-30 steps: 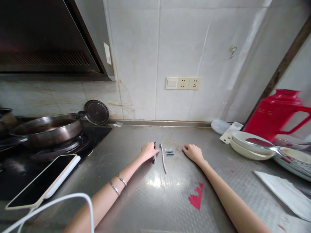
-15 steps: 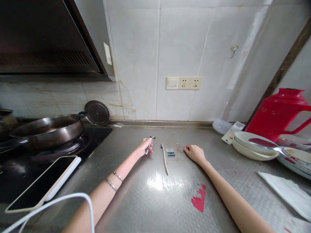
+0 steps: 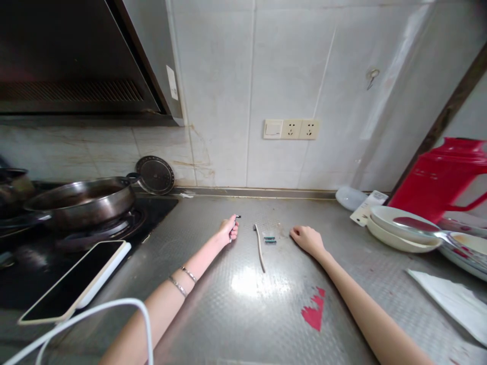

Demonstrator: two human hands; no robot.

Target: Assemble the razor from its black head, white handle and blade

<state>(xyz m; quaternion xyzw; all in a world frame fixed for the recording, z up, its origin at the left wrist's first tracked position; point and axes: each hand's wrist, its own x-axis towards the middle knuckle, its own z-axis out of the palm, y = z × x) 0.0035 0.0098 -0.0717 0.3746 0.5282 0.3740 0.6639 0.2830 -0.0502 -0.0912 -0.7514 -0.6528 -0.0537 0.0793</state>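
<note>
My left hand [image 3: 229, 229] is closed around a small razor with a dark head and greyish handle; the head pokes out past the thumb, while most of the handle is hidden by the fingers. To its right, a thin beige stick [image 3: 259, 248] with a small grey head lies on the steel counter. Beside the stick are two small dark-teal strips [image 3: 270, 240], perhaps razor cartridges. My right hand [image 3: 307, 239] rests on the counter to the right of them, fingers curled in, with nothing visible in it.
Left: a steel pan [image 3: 81, 203] on the stove and a phone [image 3: 74, 281] with a white cable [image 3: 125, 302]. Right: stacked bowls [image 3: 403, 238], a red thermos jug [image 3: 437, 177] and white paper [image 3: 449, 299]. A torn red scrap [image 3: 315, 312] lies in front.
My left hand has turned and wrapped its fingers further round the razor, hiding more of the handle. My right hand stays in place. The view has shifted slightly.
</note>
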